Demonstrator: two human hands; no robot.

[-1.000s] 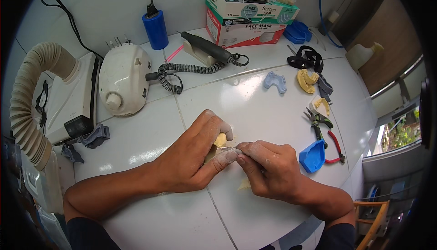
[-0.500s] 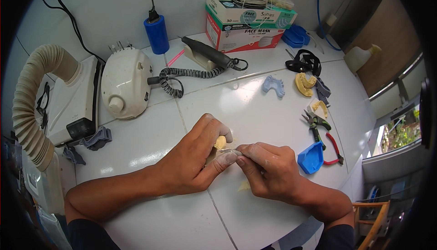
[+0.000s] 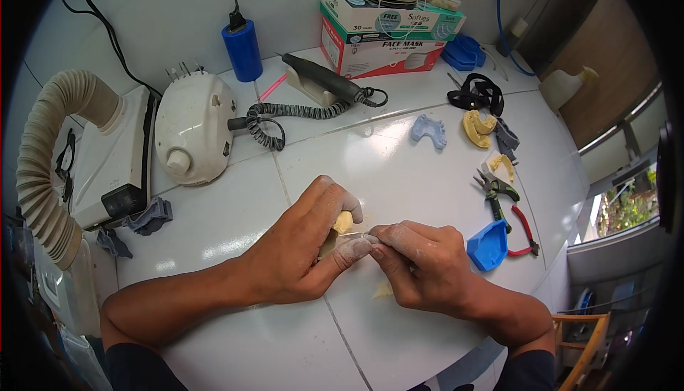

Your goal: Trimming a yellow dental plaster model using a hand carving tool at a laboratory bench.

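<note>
My left hand [image 3: 303,238] is wrapped round a pale yellow plaster dental model [image 3: 343,221]; only part of it shows between the fingers. Pinched in my right hand [image 3: 424,266] is a slim tool [image 3: 354,235], thin and light-coloured, whose tip reaches the near side of the plaster. My left thumb lies alongside the tool, close to my right fingertips. Its exact kind is hidden by the fingers. White dust coats the fingers of both hands. Below them, a little pale yellow powder [image 3: 382,290] lies on the white tiled table [image 3: 249,348].
At the left stand a white box machine [image 3: 110,159] with a ribbed hose [image 3: 35,149] and a white motor unit [image 3: 196,131]. A dark handpiece [image 3: 320,77] rests behind. Dental casts [image 3: 429,132], pliers [image 3: 496,195], red-handled cutters [image 3: 526,231] and a blue tray [image 3: 488,246] lie to the right.
Both hands keep nearly the same grip and place. The view has shifted very slightly.
</note>
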